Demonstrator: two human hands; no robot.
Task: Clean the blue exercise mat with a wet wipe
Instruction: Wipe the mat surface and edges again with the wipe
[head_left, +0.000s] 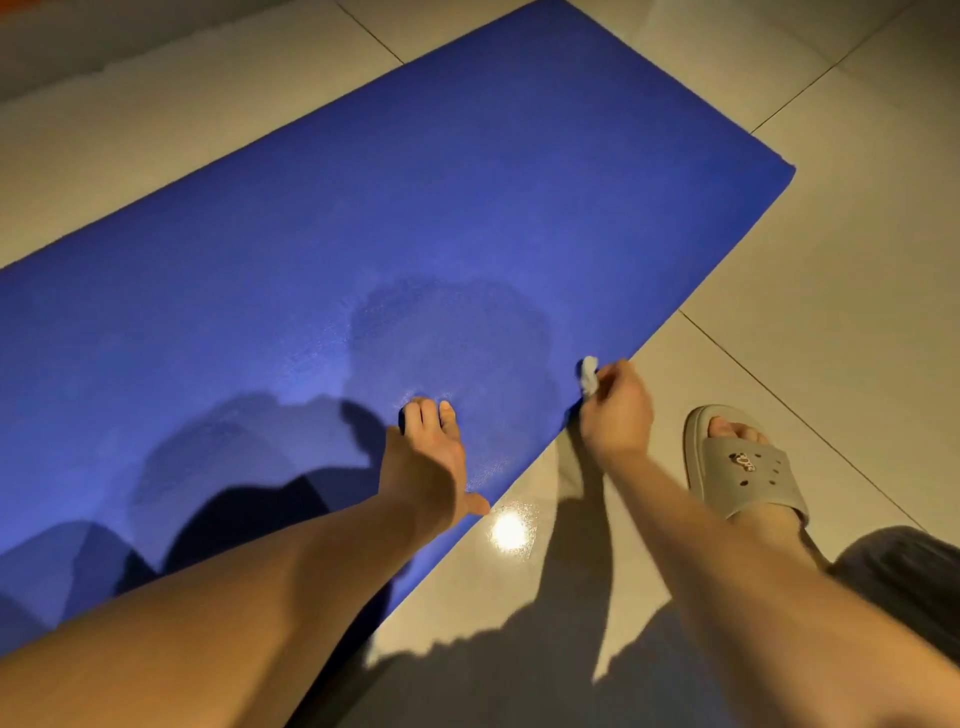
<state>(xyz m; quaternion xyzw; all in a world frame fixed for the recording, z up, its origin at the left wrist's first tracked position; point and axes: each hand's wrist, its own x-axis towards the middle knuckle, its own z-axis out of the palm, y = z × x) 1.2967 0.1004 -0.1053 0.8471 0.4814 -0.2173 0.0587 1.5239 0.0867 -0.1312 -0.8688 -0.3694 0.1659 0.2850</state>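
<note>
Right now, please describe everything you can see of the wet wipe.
The wet wipe is a small white wad, crumpled, looking like soft cloth or paper. The right hand pinches it, so only part of it shows. It is at the edge of the blue mat; whether it touches the mat is unclear.

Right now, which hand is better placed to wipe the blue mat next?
Right. The right hand grips the wet wipe at the edge of the blue exercise mat; the left hand rests flat on it, holding nothing.
</note>
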